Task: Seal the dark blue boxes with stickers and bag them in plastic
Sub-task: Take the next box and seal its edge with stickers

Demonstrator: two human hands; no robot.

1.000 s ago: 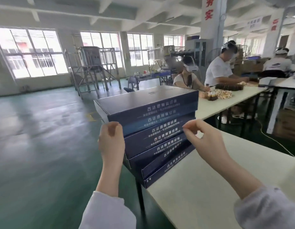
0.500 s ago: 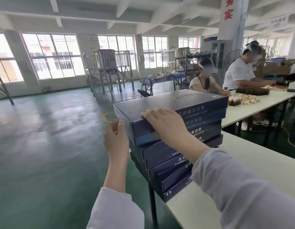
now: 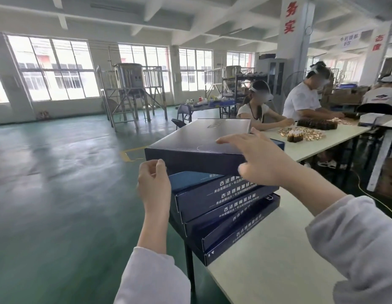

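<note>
The top box has swung askew off the stack, ready for sealing. The right hand grips it, fingers on top and thumb under the edge. The left hand is curled beside its corner; I cannot tell what it holds.

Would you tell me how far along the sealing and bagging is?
Done: nothing visibly; no sticker or plastic bag shows on the stack of dark blue boxes. In hand: the right hand grips the top box, askew on the stack, the left hand curled at its corner. Left: sealing and bagging every box.

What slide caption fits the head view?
Right hand holds the top dark blue box, askew on the stack at the table corner; left hand curled beside it.
</note>
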